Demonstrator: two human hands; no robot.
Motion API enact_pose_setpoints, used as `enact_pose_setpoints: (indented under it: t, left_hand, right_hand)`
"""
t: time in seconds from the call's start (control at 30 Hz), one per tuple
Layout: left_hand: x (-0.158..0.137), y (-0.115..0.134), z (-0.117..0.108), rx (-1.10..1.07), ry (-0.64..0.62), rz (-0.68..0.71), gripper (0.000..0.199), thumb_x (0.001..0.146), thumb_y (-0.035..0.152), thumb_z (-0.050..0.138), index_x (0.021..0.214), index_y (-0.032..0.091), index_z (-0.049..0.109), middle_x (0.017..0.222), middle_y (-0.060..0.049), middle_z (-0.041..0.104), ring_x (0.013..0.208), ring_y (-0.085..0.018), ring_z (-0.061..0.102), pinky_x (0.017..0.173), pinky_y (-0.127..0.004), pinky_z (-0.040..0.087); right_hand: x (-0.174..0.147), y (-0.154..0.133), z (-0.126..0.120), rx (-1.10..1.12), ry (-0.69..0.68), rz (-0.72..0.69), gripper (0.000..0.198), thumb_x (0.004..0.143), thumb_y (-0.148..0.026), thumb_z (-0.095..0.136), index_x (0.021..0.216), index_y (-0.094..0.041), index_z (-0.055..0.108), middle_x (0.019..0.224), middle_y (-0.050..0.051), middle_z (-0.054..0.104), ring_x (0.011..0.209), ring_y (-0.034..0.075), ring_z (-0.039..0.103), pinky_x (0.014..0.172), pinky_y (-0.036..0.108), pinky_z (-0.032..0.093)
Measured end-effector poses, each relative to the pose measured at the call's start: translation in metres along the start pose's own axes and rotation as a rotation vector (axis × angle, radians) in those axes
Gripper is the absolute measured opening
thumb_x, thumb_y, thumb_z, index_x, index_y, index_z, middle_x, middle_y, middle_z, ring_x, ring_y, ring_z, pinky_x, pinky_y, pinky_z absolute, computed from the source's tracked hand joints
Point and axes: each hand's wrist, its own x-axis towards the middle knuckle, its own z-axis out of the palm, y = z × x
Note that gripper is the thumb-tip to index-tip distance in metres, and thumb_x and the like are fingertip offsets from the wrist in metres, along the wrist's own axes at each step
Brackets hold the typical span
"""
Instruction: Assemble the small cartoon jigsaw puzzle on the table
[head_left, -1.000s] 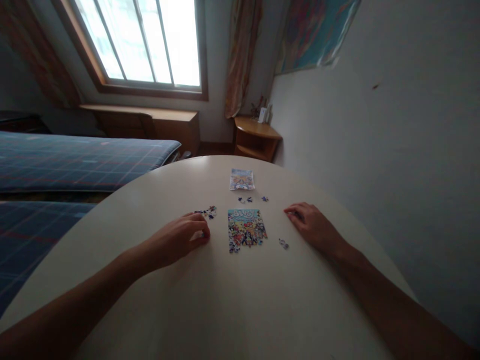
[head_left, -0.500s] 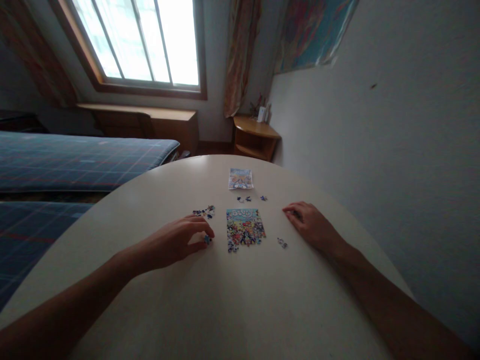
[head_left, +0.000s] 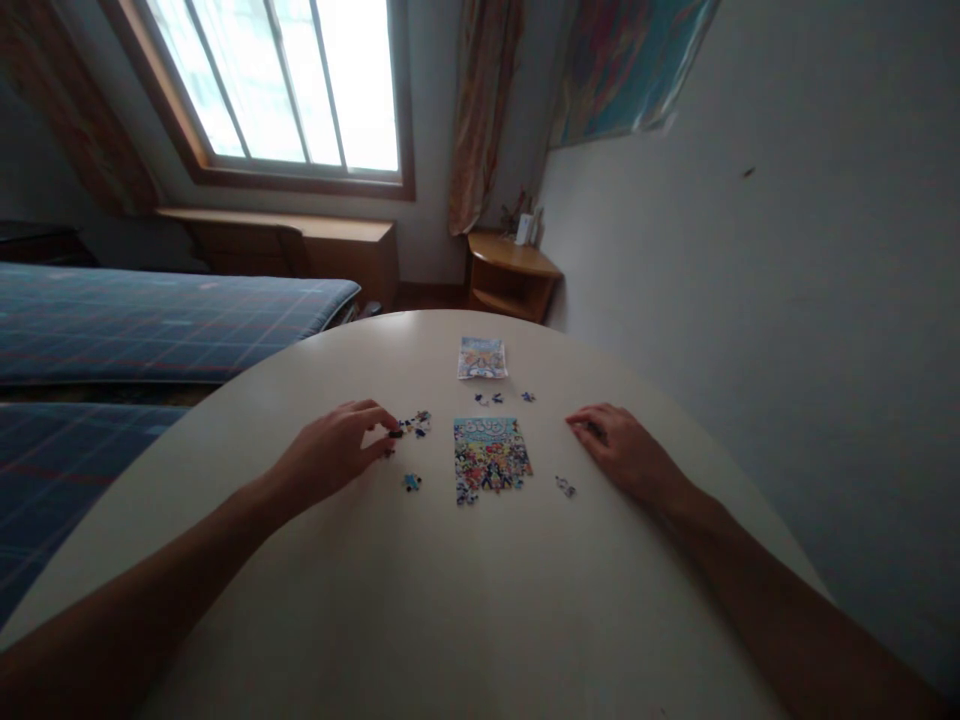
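head view: a partly joined puzzle (head_left: pixel 491 455) lies on the pale table (head_left: pixel 480 600). at its nine o'clock, the left hand (head_left: pixel 341 440) pinches a dark piece (head_left: pixel 395 434) beside loose pieces (head_left: pixel 421 432). at three, the right hand (head_left: pixel 621 445) rests curled; whether it holds anything, i cannot tell.

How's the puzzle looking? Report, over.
Left hand at loose jigsaw pieces; right hand right of the jigsaw puzzle. Puzzle ragged on near side. Nothing covering it.

My puzzle (head_left: pixel 491 455) is pale blue toward twelve o'clock, many-coloured toward six. From it I see a light-blue and black piece (head_left: pixel 412 482) at nine, a blue, white and orange sheet (head_left: pixel 482 358) at twelve, a blue plaid mattress (head_left: pixel 172 320), lined red and white, at ten.
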Motion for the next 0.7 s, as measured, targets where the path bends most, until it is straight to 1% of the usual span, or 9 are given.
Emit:
enact_pose_setpoints:
  t: [0.1,0.17,0.27,0.4,0.47,0.57,0.63,0.7]
  left_hand:
    - [0.004,-0.007,0.007,-0.022,0.080,0.004,0.029,0.089,0.045,0.055,0.106,0.025,0.069,0.114,-0.007,0.067,0.102,-0.026,0.063,0.093,-0.041,0.048]
    - [0.005,-0.008,0.012,-0.027,0.095,0.027,0.035,0.090,0.048,0.054,0.111,0.024,0.069,0.118,-0.008,0.066,0.107,-0.027,0.061,0.097,-0.043,0.047]
    - [0.006,-0.006,0.017,-0.013,0.074,0.054,0.037,0.090,0.047,0.054,0.114,0.024,0.068,0.119,-0.009,0.066,0.109,-0.028,0.059,0.097,-0.045,0.047]
    - [0.006,-0.006,0.015,-0.004,0.041,0.048,0.031,0.091,0.044,0.052,0.105,0.024,0.072,0.114,-0.007,0.069,0.105,-0.027,0.061,0.095,-0.043,0.047]
    - [0.006,-0.008,0.011,0.003,0.050,0.004,0.031,0.092,0.044,0.050,0.104,0.025,0.072,0.112,-0.007,0.069,0.102,-0.026,0.063,0.092,-0.041,0.048]
    - [0.005,-0.011,0.003,0.024,0.062,-0.088,0.031,0.091,0.045,0.050,0.102,0.025,0.071,0.103,-0.006,0.072,0.086,-0.023,0.067,0.078,-0.036,0.050]
    - [0.003,-0.012,-0.002,0.043,0.026,-0.124,0.028,0.089,0.043,0.050,0.096,0.025,0.071,0.093,-0.005,0.073,0.077,-0.022,0.067,0.069,-0.032,0.049]
    - [0.001,-0.011,-0.006,0.052,-0.029,-0.145,0.026,0.087,0.041,0.051,0.092,0.026,0.071,0.086,-0.004,0.072,0.075,-0.022,0.066,0.065,-0.031,0.047]
  right_hand:
    - [0.000,0.001,0.000,0.007,-0.002,-0.002,0.023,0.093,-0.030,0.050,0.103,-0.021,0.068,0.108,0.009,0.068,0.102,0.025,0.060,0.094,0.043,0.046]
    - [0.000,0.000,-0.001,0.009,-0.003,-0.007,0.022,0.093,-0.030,0.050,0.102,-0.022,0.069,0.108,0.009,0.068,0.102,0.025,0.060,0.094,0.044,0.046]
    - [0.000,-0.001,-0.001,0.008,0.000,-0.009,0.022,0.093,-0.030,0.051,0.102,-0.022,0.069,0.108,0.009,0.068,0.102,0.025,0.060,0.095,0.044,0.046]
    - [0.000,-0.001,0.000,0.007,0.001,-0.002,0.022,0.093,-0.029,0.051,0.102,-0.021,0.069,0.108,0.009,0.068,0.101,0.025,0.060,0.094,0.043,0.046]
    - [0.000,0.000,0.000,0.007,-0.001,-0.001,0.022,0.092,-0.030,0.051,0.102,-0.021,0.069,0.108,0.009,0.069,0.101,0.025,0.060,0.094,0.043,0.046]
    - [0.001,0.000,0.000,0.017,0.000,0.005,0.023,0.092,-0.030,0.051,0.102,-0.021,0.069,0.108,0.009,0.069,0.101,0.025,0.060,0.094,0.043,0.046]
    - [0.001,0.000,-0.001,0.024,-0.003,0.013,0.023,0.093,-0.031,0.050,0.102,-0.021,0.069,0.108,0.009,0.068,0.102,0.025,0.060,0.094,0.043,0.046]
    - [0.001,0.000,-0.001,0.025,-0.008,0.018,0.024,0.093,-0.031,0.049,0.102,-0.021,0.069,0.108,0.009,0.068,0.102,0.025,0.060,0.095,0.042,0.046]
